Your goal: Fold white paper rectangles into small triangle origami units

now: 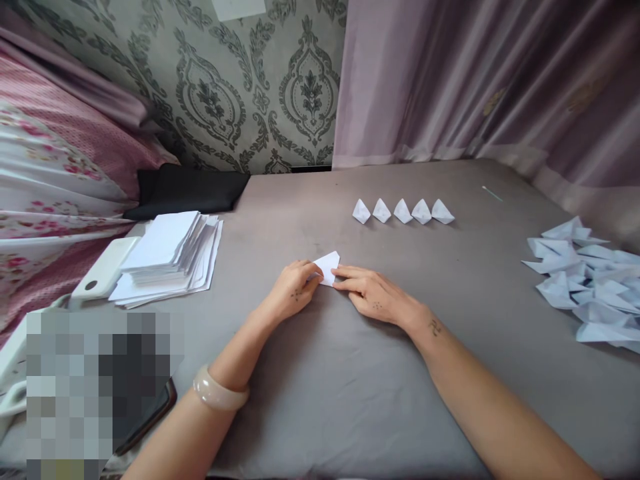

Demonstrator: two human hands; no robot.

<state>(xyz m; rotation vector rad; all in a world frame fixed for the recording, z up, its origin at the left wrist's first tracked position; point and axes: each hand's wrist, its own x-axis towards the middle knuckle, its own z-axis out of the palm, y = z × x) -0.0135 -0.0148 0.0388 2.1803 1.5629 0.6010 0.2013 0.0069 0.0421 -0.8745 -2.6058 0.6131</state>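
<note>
Touching folded paper point(329, 267): left hand point(294, 291), right hand point(375, 294)

Room in home: damask-patterned wallpaper point(270, 87), mauve curtain point(425, 80), floral fabric point(35, 220), grey cloth point(325, 387) underneath.

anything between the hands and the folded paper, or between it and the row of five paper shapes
Nothing visible: the left hand and right hand both touch the folded paper, and only gray cloth lies between it and the paper shapes.
</note>
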